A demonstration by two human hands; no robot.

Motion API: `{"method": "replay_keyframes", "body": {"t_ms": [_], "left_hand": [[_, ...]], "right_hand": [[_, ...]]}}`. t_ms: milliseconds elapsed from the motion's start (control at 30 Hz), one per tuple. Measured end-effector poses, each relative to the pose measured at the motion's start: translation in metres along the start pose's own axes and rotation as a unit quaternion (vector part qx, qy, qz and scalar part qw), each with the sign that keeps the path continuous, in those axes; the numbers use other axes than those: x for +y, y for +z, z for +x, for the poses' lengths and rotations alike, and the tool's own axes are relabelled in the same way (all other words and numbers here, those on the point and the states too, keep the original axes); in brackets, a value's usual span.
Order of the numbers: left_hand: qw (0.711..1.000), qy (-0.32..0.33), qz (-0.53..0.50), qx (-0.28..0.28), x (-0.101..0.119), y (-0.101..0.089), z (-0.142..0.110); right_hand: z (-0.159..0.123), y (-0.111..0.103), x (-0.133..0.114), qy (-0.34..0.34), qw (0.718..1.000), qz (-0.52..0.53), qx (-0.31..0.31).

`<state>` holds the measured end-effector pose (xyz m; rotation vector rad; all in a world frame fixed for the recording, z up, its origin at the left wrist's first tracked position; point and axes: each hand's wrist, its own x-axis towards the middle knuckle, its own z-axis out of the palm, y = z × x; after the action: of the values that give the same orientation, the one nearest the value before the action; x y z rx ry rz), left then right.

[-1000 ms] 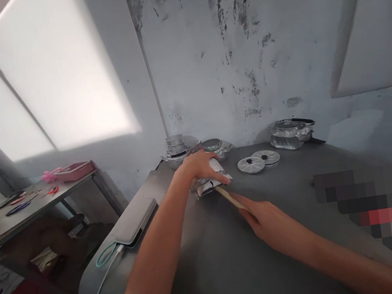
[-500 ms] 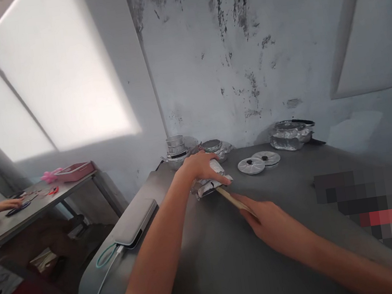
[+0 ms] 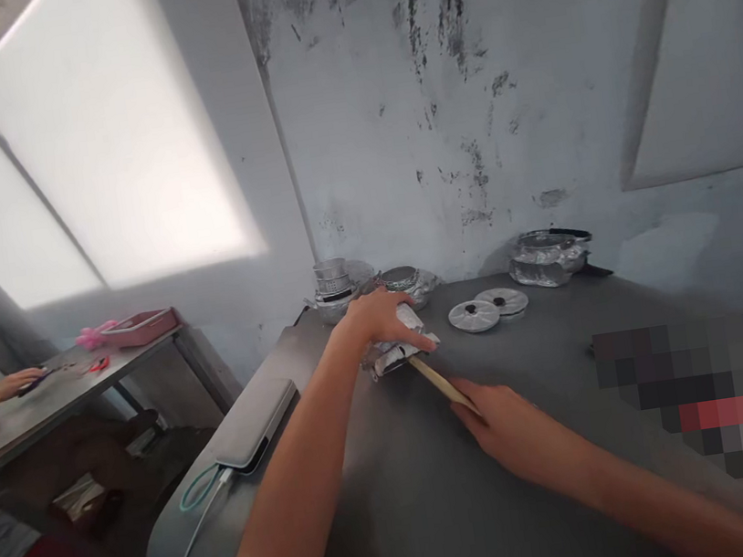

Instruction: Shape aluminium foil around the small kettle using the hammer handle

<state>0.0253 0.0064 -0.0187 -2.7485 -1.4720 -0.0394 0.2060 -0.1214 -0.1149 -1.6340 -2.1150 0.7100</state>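
My left hand (image 3: 381, 319) is closed over the top of a crumpled, foil-wrapped object (image 3: 389, 355), thumb on its near right side; most of it is hidden under the hand. With my right hand (image 3: 493, 409) I grip a flat, pale wooden stick (image 3: 437, 380). Its far end meets the near side of the foil; whether it goes inside or is fixed there I cannot tell. Two round lids (image 3: 474, 316) with black knobs lie partly overlapping to the right of the foil, on the dark grey table (image 3: 402, 495).
At the back stand a perforated metal strainer (image 3: 332, 281), a foil-wrapped pot (image 3: 417, 283) and another foil-wrapped pot (image 3: 542, 264). A power bank (image 3: 257, 424) with cables lies left. Another person's hand (image 3: 19, 381) works at a side table with a pink basket (image 3: 140, 328).
My right hand has shifted very slightly while keeping hold of the wooden stick. My left hand stays put on the foil. The other person's hand has come further over the side table.
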Motion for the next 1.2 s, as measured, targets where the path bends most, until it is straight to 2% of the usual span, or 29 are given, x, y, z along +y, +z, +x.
{"method": "replay_keyframes", "body": {"t_ms": [67,167,367,567,833,1000,1200], "left_hand": [[1.0,0.001,0.002,0.004,0.0,0.001,0.001],[1.0,-0.005,0.0,0.006,-0.001,0.002,0.002],[1.0,-0.006,-0.003,0.015,-0.001,0.004,0.001],[0.999,-0.011,-0.001,0.03,-0.002,0.005,0.001],[1.0,-0.006,-0.002,0.014,-0.004,0.005,0.003],[1.0,-0.004,-0.01,0.001,-0.004,0.004,0.003],[1.0,-0.009,-0.004,0.011,0.0,0.004,0.002]], "right_hand": [[0.003,0.002,0.004,0.039,0.995,0.074,-0.052],[0.008,0.006,0.007,0.049,0.978,0.18,-0.095],[0.024,0.007,0.0,0.068,0.957,0.236,-0.156],[0.039,0.0,-0.005,0.089,0.955,0.241,-0.147],[0.03,0.015,-0.004,0.069,0.962,0.229,-0.128],[0.028,0.015,0.005,0.047,0.971,0.212,-0.1],[0.027,0.008,0.009,0.049,0.974,0.17,-0.138]]}}
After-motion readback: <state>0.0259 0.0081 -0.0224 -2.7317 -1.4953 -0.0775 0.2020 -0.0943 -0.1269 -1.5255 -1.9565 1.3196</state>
